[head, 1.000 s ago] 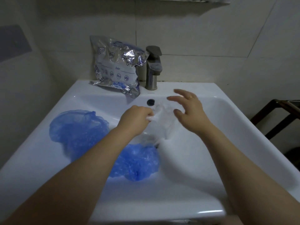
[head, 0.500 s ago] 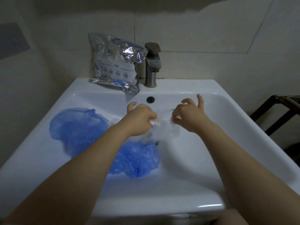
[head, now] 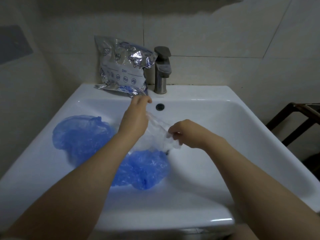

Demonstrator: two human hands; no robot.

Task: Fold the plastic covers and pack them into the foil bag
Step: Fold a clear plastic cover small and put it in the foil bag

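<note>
Over the white ceramic sink (head: 216, 108) I see 1 clear, thin plastic cover (head: 158, 127) stretched into a crinkled band between both hands, hanging above the basin. Near-transparent, so its outline is hard to trace; the bunched end at the right hand looks whitish.

2 blue crumpled plastic covers lie in the basin: the left blue cover (head: 81, 134) spread on the left slope, the centre blue cover (head: 145, 168) lower, partly under my left forearm and right below the clear one. They look close or touching; I can't tell which, the arm hides the gap.

Silver foil bag with blue printed icons (head: 123, 68) stands on the back ledge, leaning on the tiled wall (head: 216, 32), just beside the grey metal tap (head: 161, 70). Its lower right corner hangs over the basin edge, next to my left fingertips.

Room: right half of the basin is bare white; overflow hole (head: 160, 106) sits between the left hand and the tap. Dark wooden frame (head: 294, 122) stands off the sink's right side.

Left hand (head: 136, 115) reaches far forward, knuckles up, fingers curled, gripping the far end of the clear cover. Right hand (head: 188, 132) is nearer, fingers pinching the bunched near end. Both forearms angle inward.
</note>
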